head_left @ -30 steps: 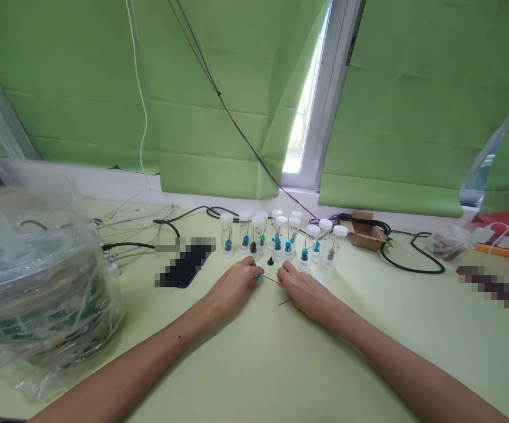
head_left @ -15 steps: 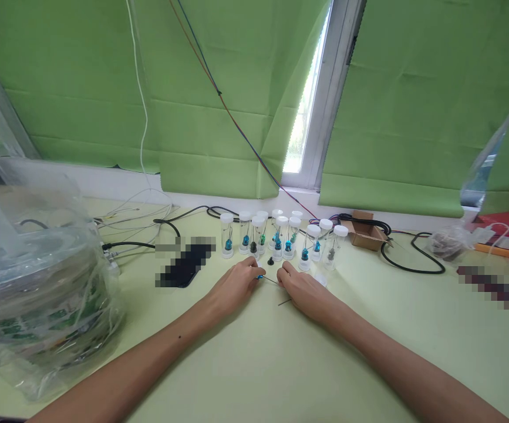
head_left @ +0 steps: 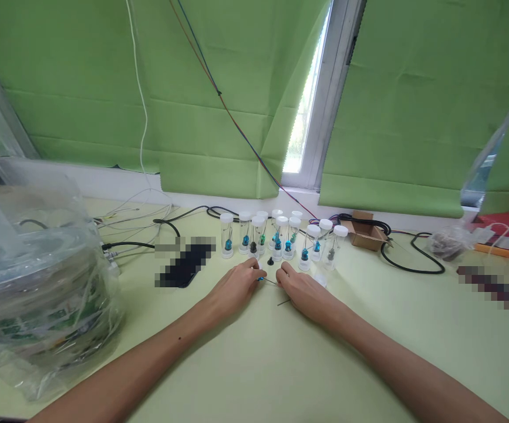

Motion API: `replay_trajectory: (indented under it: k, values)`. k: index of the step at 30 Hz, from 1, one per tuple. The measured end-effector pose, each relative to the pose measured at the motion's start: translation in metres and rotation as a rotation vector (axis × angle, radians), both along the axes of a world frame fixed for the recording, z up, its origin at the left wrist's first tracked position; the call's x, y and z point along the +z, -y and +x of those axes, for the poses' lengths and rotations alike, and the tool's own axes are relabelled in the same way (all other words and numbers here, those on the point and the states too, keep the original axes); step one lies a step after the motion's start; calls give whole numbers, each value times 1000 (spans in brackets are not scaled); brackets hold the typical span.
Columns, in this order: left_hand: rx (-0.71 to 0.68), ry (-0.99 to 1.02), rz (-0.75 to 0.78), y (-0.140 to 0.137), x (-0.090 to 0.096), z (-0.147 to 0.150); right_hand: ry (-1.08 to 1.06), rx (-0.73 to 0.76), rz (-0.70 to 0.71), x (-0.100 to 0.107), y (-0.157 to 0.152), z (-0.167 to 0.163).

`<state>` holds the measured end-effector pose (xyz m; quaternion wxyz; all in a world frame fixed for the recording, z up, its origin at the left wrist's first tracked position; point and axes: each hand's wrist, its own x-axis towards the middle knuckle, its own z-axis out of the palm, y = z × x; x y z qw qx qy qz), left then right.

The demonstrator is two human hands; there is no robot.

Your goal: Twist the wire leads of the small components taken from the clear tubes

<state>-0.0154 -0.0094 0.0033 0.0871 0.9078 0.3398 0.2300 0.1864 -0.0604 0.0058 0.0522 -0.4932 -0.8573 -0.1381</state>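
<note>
My left hand (head_left: 242,279) is closed, its thumb and fingers pinching a small shiny blue part (head_left: 260,278). A thin metal rod (head_left: 270,282) spans from that part to my right hand (head_left: 303,289), which is closed around the rod. From under the right hand pokes another thin grey rod end (head_left: 283,303); whether both belong to one piece is hidden. Just beyond the hands stands a small black part (head_left: 270,261). A whitish clear piece (head_left: 320,279) lies beside my right knuckles, partly covered.
Several clear white-capped tubes (head_left: 226,235) holding small coloured parts stand behind the hands. A dark phone-like slab (head_left: 188,264) lies to the left, near a large plastic-wrapped bundle (head_left: 43,294). At the back right are an open cardboard box (head_left: 366,238) and black cable (head_left: 425,270).
Both hands stay close together in nearly the same pose. The blue part and the rod have shifted very slightly toward me.
</note>
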Motion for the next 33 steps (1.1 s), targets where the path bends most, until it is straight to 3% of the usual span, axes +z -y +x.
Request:
replay_trajectory:
  k: [22,33]
  values:
    - [-34,-88,39,7,1,3,67,21,-14,6,2,-3]
    - [-47,-85,71,4,-3,4,172,72,63,4,1,-4]
